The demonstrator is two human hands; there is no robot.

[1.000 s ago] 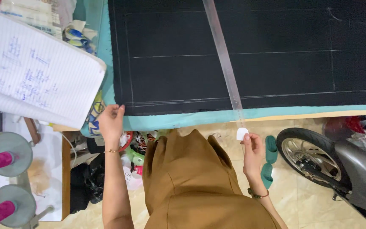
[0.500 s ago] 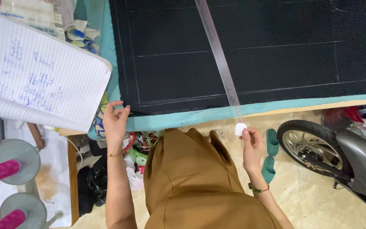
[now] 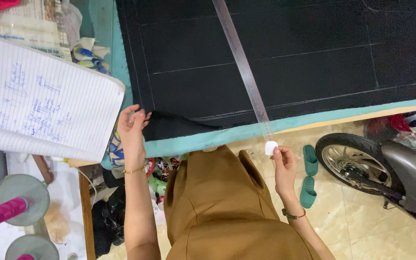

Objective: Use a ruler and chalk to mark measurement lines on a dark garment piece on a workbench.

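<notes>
Teal covers the table [image 3: 314, 120], and black cloth [image 3: 290, 62] with chalk lines lies spread over it, a clear ruler [image 3: 241, 67] slanting across to the near edge. At the cloth's near left corner the left hand [image 3: 132, 132] reaches up, wrist bent, fingers [image 3: 138, 115] pinching the folded-over corner. Below the table edge the right hand [image 3: 284, 166] is raised, fingers closed on a white chalk [image 3: 271, 147] just under the ruler's end. A lined notebook [image 3: 39, 101] lies left
</notes>
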